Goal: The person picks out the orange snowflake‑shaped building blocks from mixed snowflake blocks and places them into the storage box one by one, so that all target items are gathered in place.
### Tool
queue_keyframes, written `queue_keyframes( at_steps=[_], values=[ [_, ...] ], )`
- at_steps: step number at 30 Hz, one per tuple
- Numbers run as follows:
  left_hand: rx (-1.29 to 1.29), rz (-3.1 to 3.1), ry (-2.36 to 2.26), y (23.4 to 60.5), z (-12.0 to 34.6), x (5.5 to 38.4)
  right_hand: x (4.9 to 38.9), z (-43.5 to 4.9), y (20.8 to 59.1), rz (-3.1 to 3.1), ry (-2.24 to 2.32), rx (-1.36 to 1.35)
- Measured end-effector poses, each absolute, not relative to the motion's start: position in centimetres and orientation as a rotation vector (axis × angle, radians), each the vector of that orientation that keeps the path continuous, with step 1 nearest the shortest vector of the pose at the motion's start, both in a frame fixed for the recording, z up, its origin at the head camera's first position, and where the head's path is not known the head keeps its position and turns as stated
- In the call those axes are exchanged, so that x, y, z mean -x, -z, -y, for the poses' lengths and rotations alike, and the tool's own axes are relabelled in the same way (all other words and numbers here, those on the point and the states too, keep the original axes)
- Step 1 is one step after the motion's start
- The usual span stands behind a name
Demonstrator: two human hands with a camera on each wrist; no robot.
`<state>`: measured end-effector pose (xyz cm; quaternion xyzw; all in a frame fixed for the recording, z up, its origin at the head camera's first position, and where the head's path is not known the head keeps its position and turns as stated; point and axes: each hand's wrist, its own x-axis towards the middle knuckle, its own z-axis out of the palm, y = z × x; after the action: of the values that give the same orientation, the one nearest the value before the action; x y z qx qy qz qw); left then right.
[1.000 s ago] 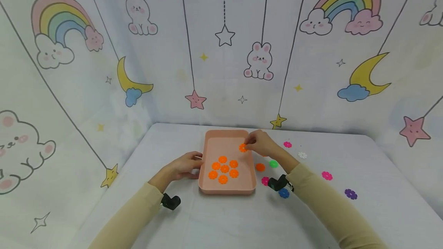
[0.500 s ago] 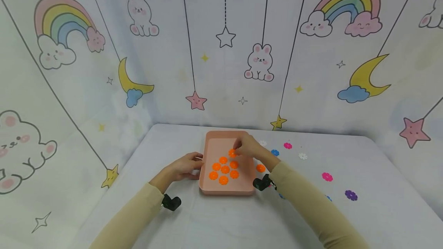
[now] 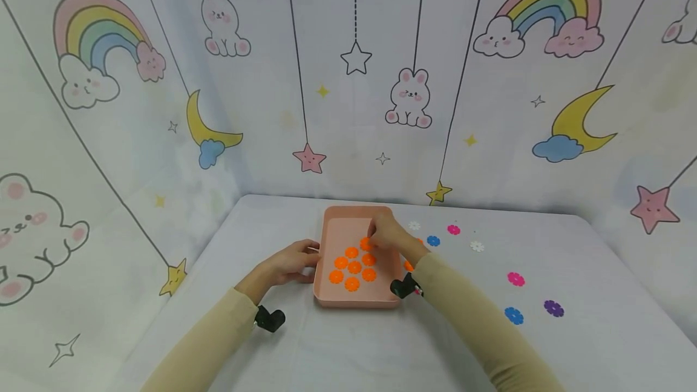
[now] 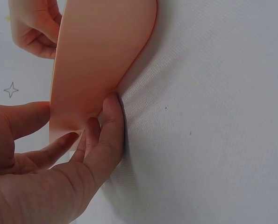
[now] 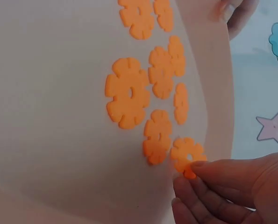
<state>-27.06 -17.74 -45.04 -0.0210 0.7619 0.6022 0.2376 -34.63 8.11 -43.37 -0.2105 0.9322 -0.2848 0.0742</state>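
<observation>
A peach tray (image 3: 356, 304) stands on the white-covered table. My left hand (image 3: 291, 261) rests at its left side, and in the left wrist view the fingers (image 4: 111, 109) touch the outer wall. Inside the tray, several orange flower-shaped plastic discs (image 5: 128, 92) with slotted edges lie in a close cluster. My right hand (image 3: 389, 231) reaches over the tray's right rim and pinches one more orange flower-shaped disc (image 5: 188, 151) between thumb and fingers. That disc is at the upper right of the cluster, near the tray floor, and its lower edge is hidden by the thumb.
Loose flower-shaped discs lie right of the tray: a blue disc (image 3: 433, 241), a pink disc (image 3: 454, 230), a white disc (image 3: 477, 247) and a purple disc (image 3: 553, 308) among them. The right forearm hides part of that area. A patterned cloth (image 3: 354, 126) hangs behind the table.
My right hand has moved left and slightly nearer with its orange disc, from the tray's upper right to beside the cluster, then settled. The left hand stays at the tray.
</observation>
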Motion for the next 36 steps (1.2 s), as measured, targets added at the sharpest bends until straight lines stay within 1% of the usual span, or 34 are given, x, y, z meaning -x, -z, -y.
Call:
queue_keyframes(
  at_steps=[15,21,30,36],
  values=[
    [0.036,-2.083,-1.644,45.0,17.6,26.9,34.9,-7.9,43.7,-2.820,0.701,0.562],
    [0.055,-2.089,-1.647,45.2,17.5,27.2,34.6,-8.3,43.0,-2.799,0.715,0.566],
    [0.058,-2.080,-1.652,45.6,17.6,27.6,33.9,-12.2,40.8,-2.820,0.774,0.714],
    [0.061,-2.092,-1.641,45.7,17.9,27.6,32.6,-15.5,39.6,-2.815,0.811,0.702]
  ],
)
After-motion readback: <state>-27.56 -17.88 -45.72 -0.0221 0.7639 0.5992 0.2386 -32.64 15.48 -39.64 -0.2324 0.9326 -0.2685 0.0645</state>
